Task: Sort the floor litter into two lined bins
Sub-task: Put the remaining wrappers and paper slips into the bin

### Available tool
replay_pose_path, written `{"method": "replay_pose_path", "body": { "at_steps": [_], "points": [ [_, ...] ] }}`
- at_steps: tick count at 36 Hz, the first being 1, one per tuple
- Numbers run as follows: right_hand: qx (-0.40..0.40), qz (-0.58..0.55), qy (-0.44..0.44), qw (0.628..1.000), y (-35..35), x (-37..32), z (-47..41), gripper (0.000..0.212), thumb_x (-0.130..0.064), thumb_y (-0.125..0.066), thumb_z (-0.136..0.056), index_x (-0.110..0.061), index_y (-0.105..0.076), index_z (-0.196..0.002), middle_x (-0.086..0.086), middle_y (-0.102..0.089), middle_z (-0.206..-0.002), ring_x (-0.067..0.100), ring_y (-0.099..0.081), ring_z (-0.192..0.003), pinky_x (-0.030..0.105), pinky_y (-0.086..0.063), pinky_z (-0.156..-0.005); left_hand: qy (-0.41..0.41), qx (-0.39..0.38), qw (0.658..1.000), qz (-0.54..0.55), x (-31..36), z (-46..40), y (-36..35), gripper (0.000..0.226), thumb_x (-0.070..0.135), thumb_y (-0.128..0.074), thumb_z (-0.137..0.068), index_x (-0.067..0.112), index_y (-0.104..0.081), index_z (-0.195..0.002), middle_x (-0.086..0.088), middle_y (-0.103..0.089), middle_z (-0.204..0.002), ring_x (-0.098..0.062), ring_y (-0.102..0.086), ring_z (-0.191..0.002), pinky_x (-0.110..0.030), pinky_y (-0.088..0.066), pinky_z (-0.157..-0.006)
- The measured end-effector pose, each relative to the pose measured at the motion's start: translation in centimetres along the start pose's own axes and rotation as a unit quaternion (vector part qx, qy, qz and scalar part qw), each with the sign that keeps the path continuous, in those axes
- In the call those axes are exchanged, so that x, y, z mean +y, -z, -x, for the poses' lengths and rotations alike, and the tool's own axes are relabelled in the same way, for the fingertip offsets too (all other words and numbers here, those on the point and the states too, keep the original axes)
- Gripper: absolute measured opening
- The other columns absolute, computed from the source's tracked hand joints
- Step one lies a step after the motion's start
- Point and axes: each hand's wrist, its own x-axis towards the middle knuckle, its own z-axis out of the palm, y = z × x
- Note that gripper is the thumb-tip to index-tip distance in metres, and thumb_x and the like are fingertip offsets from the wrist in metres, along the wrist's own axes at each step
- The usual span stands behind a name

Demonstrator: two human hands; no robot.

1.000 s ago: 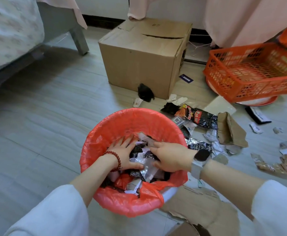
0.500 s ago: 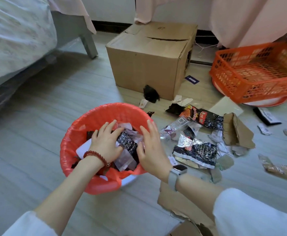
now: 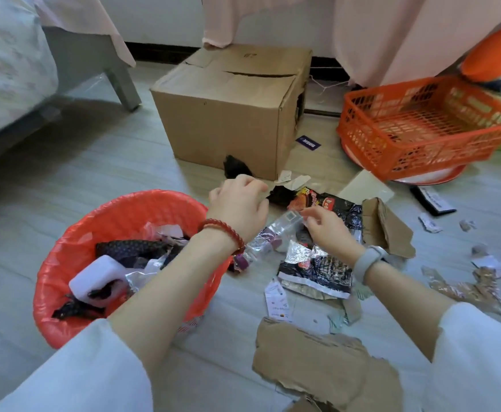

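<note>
Both hands are reaching over the litter: left hand [image 3: 239, 205] curling, seemingly pinching a paper scrap [image 3: 291, 181]; right hand [image 3: 326, 226] gripping the crushed bottle [image 3: 268, 237] beside the red-lined bin [image 3: 65, 254], ready for sorting.

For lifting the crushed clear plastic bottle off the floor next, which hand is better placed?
Right, probably. The right hand is at the crushed bottle's upper end, fingertips on or just over it. The left hand reaches past it toward paper scraps by the cardboard box.
</note>
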Motion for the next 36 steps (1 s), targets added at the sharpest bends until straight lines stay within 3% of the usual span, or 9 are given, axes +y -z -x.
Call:
{"method": "replay_pose_path", "body": {
  "at_steps": [6,10,15,17,24,28,31,34,36],
  "points": [
    [-0.06,0.134,-0.078,0.986,1.7,7.5,0.8,0.037,-0.01,-0.038,-0.094,-0.007,-0.049,-0.129,0.013,-0.055,-0.13,0.026,-0.059,-0.106,0.036,-0.048,-0.09,-0.033,-0.184,0.982,-0.033,3.9,-2.0,-7.7,0.032,0.026,-0.041,-0.093,0.02,-0.052,-0.122,-0.006,-0.049,-0.128,-0.026,-0.049,-0.114,-0.04,-0.042,-0.095],
    [-0.126,0.229,-0.049,0.964,0.5,11.7,1.3,0.047,-0.019,-0.048,-0.091,-0.013,-0.04,-0.137,0.012,-0.04,-0.142,0.027,-0.039,-0.129,0.041,-0.038,-0.103,0.004,-0.307,0.95,-0.063,2.1,-0.7,-14.3,0.036,0.021,-0.045,-0.091,0.015,-0.049,-0.127,-0.01,-0.046,-0.135,-0.028,-0.049,-0.117,-0.043,-0.043,-0.098],
    [-0.181,0.365,0.001,0.913,-2.7,15.5,1.9,0.081,-0.052,-0.051,-0.086,-0.031,-0.004,-0.147,0.001,-0.001,-0.157,0.028,0.002,-0.144,0.055,-0.005,-0.114,0.018,-0.319,0.945,-0.068,-1.4,2.3,-19.0,0.051,0.026,-0.049,-0.092,0.018,-0.032,-0.139,-0.007,-0.033,-0.144,-0.027,-0.038,-0.126,-0.041,-0.039,-0.102],
    [-0.208,0.364,-0.021,0.908,-3.9,16.2,2.2,0.083,-0.051,-0.051,-0.087,-0.033,0.005,-0.147,0.004,0.007,-0.157,0.033,0.008,-0.143,0.055,-0.004,-0.113,0.022,-0.319,0.945,-0.063,-2.1,3.0,-20.0,0.058,0.025,-0.049,-0.092,0.02,-0.024,-0.143,-0.005,-0.027,-0.148,-0.028,-0.032,-0.131,-0.04,-0.036,-0.105],
    [-0.164,0.358,-0.003,0.919,-3.7,17.0,2.9,0.05,-0.012,-0.036,-0.095,-0.015,-0.024,-0.144,0.013,-0.033,-0.147,0.031,-0.037,-0.129,0.039,-0.042,-0.092,0.003,-0.316,0.949,-0.025,-2.0,3.8,-21.3,0.081,0.038,-0.058,-0.086,0.031,-0.005,-0.147,-0.001,-0.001,-0.156,-0.026,-0.009,-0.142,-0.046,-0.022,-0.113],
    [-0.108,0.364,0.018,0.925,-1.6,16.1,3.2,0.027,-0.003,-0.039,-0.089,-0.011,-0.048,-0.113,0.01,-0.062,-0.1,0.029,-0.056,-0.08,0.035,-0.042,-0.063,-0.045,-0.326,0.942,-0.059,-0.8,3.5,-21.0,0.095,0.048,-0.064,-0.079,0.042,0.006,-0.144,0.005,0.013,-0.156,-0.024,0.01,-0.143,-0.051,-0.01,-0.114],
    [-0.054,0.34,0.075,0.936,-0.7,15.5,4.1,0.031,-0.004,-0.038,-0.09,-0.015,-0.047,-0.118,0.007,-0.061,-0.097,0.032,-0.057,-0.085,0.034,-0.039,-0.058,-0.063,-0.295,0.951,-0.072,-0.3,2.8,-20.7,0.094,0.054,-0.062,-0.077,0.041,0.002,-0.145,0.006,0.012,-0.156,-0.023,0.013,-0.143,-0.054,-0.002,-0.114],
    [-0.007,0.27,0.101,0.958,-0.2,14.7,4.9,0.026,-0.011,-0.037,-0.094,-0.018,-0.052,-0.113,0.008,-0.064,-0.091,0.035,-0.059,-0.081,0.042,-0.049,-0.063,-0.032,-0.261,0.961,0.082,0.5,2.2,-19.9,0.085,0.044,-0.069,-0.076,0.035,-0.019,-0.144,0.004,-0.007,-0.156,-0.018,-0.007,-0.143,-0.043,-0.013,-0.116],
    [0.028,0.173,0.047,0.983,-0.1,13.7,5.1,0.023,-0.017,-0.037,-0.095,-0.02,-0.055,-0.108,0.008,-0.063,-0.081,0.036,-0.058,-0.078,0.048,-0.05,-0.067,0.019,-0.261,0.931,0.254,1.5,2.2,-18.9,0.085,0.032,-0.075,-0.074,0.027,-0.025,-0.142,0.006,-0.027,-0.145,-0.008,-0.025,-0.134,-0.024,-0.023,-0.105]
  ]
}}
